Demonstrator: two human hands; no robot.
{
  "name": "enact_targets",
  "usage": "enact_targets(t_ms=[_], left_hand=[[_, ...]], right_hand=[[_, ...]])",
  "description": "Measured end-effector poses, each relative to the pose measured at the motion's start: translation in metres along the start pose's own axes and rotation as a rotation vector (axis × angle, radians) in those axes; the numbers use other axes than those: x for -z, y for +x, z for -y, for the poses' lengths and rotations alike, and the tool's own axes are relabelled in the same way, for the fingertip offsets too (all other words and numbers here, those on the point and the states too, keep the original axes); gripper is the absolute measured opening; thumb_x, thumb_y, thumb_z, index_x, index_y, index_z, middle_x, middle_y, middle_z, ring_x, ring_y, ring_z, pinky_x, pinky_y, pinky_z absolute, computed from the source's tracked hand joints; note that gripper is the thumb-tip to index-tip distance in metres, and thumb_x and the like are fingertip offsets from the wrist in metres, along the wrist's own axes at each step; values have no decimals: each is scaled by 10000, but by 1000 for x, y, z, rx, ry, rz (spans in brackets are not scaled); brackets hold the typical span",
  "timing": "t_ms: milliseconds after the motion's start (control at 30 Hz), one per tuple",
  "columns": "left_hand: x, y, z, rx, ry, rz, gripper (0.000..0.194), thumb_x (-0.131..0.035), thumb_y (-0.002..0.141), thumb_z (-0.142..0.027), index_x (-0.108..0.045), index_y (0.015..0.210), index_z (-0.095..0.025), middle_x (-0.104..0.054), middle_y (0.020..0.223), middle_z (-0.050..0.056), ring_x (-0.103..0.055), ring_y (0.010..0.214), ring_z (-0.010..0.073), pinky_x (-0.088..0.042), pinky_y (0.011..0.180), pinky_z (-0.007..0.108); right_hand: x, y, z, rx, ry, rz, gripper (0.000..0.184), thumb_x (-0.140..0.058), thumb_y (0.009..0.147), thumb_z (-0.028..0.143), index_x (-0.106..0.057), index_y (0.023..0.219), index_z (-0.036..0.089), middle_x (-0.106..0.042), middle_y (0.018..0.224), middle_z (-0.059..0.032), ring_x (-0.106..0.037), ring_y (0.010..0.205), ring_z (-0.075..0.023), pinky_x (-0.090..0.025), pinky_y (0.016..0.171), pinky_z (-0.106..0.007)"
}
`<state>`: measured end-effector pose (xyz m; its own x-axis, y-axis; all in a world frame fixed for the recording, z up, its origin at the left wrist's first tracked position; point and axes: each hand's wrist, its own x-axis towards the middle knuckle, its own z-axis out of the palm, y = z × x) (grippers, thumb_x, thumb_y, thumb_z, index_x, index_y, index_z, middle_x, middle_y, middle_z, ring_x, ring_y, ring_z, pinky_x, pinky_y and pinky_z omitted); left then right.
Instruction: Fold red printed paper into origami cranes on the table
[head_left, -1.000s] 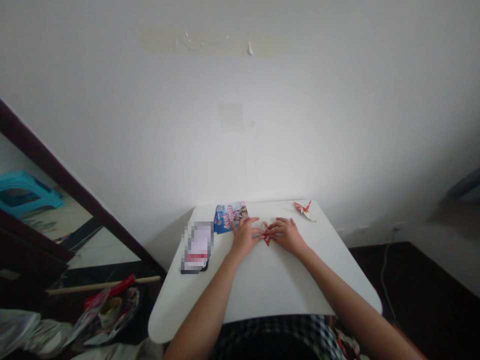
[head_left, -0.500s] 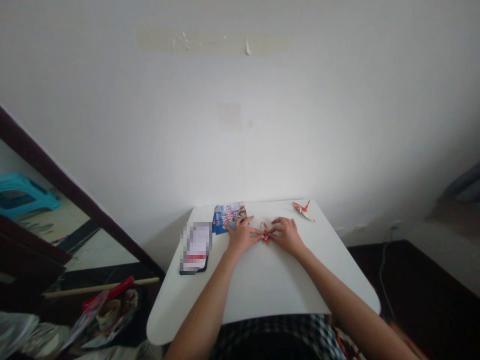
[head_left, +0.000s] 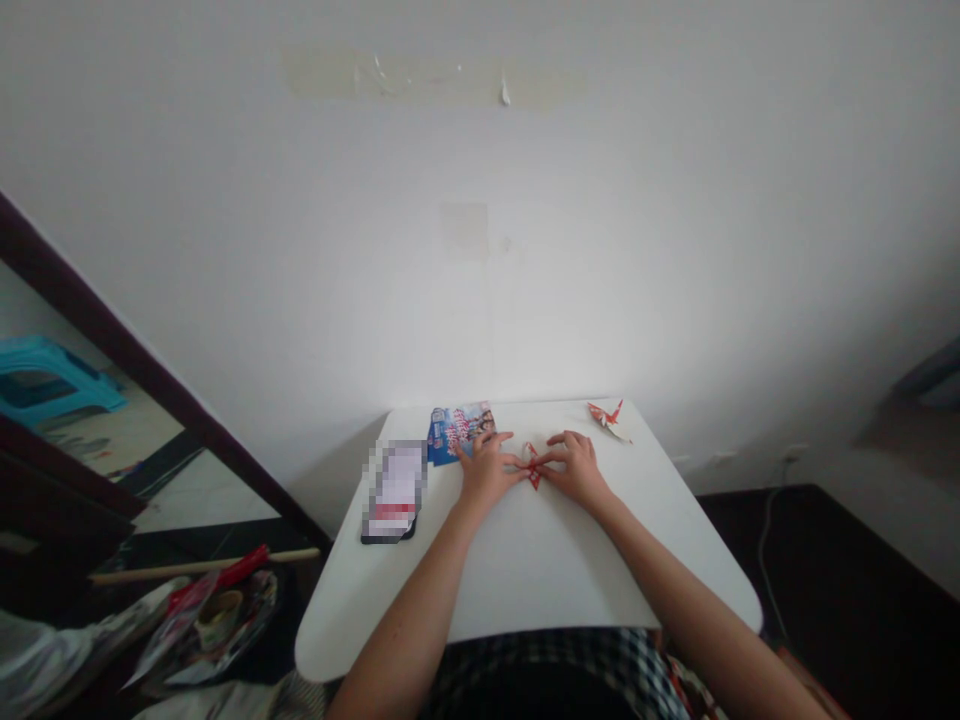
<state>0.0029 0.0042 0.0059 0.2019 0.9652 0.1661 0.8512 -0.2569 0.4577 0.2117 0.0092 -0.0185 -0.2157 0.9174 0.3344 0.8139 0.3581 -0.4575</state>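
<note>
A small red and white folded paper is pinched between both hands above the middle of the white table. From its left side my left hand grips it with thumb and forefinger, the other fingers raised. My right hand pinches the same paper from the right, fingertips close to those of the left. Part of the paper is hidden behind the fingertips. Farther back on the right lies a red and white origami crane, apart from both hands.
Blue printed leaflets lie behind my left hand. A phone, its screen blurred, lies at the table's left side. A white wall rises behind the table. Left of it, a dark-framed mirror leans near a bag of odds and ends.
Both hands keep their pinch on the folded paper, with only slight finger movement. The whole view has shifted a little.
</note>
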Motion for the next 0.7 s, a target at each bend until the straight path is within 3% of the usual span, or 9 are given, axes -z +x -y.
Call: enact_targets(t_ms=[333, 533, 700], left_hand=[[4, 0, -2, 12, 21, 37, 153, -751, 818, -496, -816, 927, -413, -526, 1540, -41, -287, 1470, 385, -31, 1151, 812], [1, -5, -5, -65, -2, -41, 127, -784, 814, -385, -815, 936, -372, -582, 1480, 4, -342, 1454, 361, 7, 1166, 792], [-2, -5, -4, -61, -2, -42, 140, -780, 820, -385, -812, 956, -398, -586, 1474, -3, -360, 1452, 347, 1, 1166, 793]], right_hand=[[1, -2, 2, -19, -26, 13, 127, -741, 865, 444, -807, 957, 387, -623, 1243, -67, -482, 1262, -314, -231, 1145, -632], [-2, -4, -2, 26, 35, -50, 135, -748, 866, 407, -808, 983, 375, -620, 1239, -73, -496, 1231, -291, -357, 1096, -499], [-5, -1, -8, 33, 54, -36, 117, -769, 849, 392, -818, 954, 375, -632, 1219, -72, -494, 1227, -298, -375, 1087, -497]])
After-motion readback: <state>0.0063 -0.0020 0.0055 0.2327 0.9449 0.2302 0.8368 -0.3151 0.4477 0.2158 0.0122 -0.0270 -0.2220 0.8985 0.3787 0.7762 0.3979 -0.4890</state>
